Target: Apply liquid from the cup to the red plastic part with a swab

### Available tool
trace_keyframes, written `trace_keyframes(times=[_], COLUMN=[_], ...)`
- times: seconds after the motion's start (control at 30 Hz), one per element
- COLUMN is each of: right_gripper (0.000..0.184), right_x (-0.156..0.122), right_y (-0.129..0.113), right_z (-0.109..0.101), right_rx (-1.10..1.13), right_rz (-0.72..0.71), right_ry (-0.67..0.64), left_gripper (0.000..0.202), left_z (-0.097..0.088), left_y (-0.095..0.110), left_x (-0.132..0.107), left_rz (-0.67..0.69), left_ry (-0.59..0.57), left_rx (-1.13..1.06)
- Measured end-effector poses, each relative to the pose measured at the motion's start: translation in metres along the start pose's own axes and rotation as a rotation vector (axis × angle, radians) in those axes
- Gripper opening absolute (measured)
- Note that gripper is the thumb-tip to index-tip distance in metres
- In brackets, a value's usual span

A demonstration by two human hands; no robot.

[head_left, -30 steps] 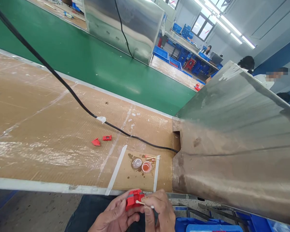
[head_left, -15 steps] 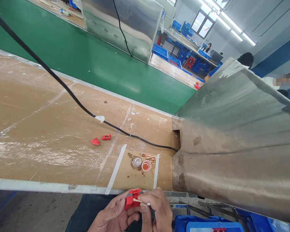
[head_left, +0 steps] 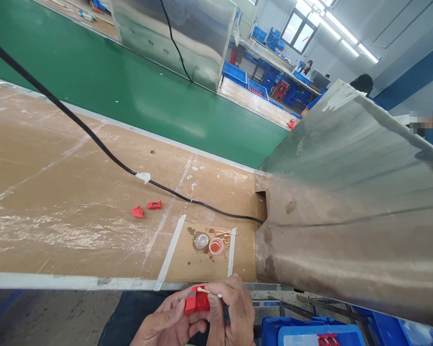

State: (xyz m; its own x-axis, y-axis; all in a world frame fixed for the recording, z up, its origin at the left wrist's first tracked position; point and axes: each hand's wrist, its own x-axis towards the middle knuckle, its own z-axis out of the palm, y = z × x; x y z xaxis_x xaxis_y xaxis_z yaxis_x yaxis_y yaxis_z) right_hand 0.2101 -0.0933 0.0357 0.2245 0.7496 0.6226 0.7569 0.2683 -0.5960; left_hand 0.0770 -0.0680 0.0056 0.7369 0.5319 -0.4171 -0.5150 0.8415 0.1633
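Just off the table's front edge, my left hand (head_left: pixel 168 319) grips a small red plastic part (head_left: pixel 196 302) with grey patches, thumb and fingers at its sides. Pinched in my right hand (head_left: pixel 233 310) is a cotton swab (head_left: pixel 204 290), one tip lying at the part's top edge. Beyond my hands, on a taped piece of cardboard, sit a small cup of reddish liquid (head_left: pixel 216 246) and a clear round dish (head_left: pixel 201 241). Several used swabs (head_left: pixel 222 232) lie behind them. Two more red parts rest farther left, one pointed (head_left: pixel 137 212), one frame-like (head_left: pixel 154 205).
A black cable (head_left: pixel 108 151) crosses the cardboard-covered table (head_left: pixel 75 202) and enters a notch in the tall metal panel (head_left: pixel 346 206) on the right. Behind runs a green belt (head_left: pixel 137 96). Below right, a blue bin (head_left: pixel 285 333) contains red parts. Other people are in the background.
The swab's tip has moved from the red part's front face up to its top edge. The part has turned slightly in my left hand. The whole view has shifted a little.
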Motion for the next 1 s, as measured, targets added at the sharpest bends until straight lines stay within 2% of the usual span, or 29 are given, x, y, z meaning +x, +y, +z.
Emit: trace_keyframes(times=[0.13, 0.4, 0.57, 0.73, 1.0], right_gripper=[0.028, 0.028, 0.027, 0.024, 0.025], right_x=[0.005, 0.007, -0.002, -0.006, -0.007], right_y=[0.002, 0.001, 0.000, -0.005, -0.007], right_z=[-0.001, -0.003, -0.001, -0.005, -0.007], right_rx=[-0.006, 0.001, 0.017, 0.022, 0.025], right_rz=[-0.058, -0.063, 0.015, 0.086, 0.101], right_ry=[-0.024, -0.033, -0.014, -0.096, -0.090], left_gripper=[0.042, 0.049, 0.043, 0.050, 0.044], left_z=[0.002, 0.008, 0.005, 0.001, -0.011], left_y=[0.001, 0.003, 0.001, 0.001, -0.003], left_x=[0.001, -0.001, 0.000, 0.000, 0.004], left_rz=[0.000, 0.000, 0.000, 0.007, 0.011], left_ry=[0.013, 0.058, 0.050, 0.062, -0.003], left_rx=[0.025, 0.064, 0.009, 0.002, -0.002])
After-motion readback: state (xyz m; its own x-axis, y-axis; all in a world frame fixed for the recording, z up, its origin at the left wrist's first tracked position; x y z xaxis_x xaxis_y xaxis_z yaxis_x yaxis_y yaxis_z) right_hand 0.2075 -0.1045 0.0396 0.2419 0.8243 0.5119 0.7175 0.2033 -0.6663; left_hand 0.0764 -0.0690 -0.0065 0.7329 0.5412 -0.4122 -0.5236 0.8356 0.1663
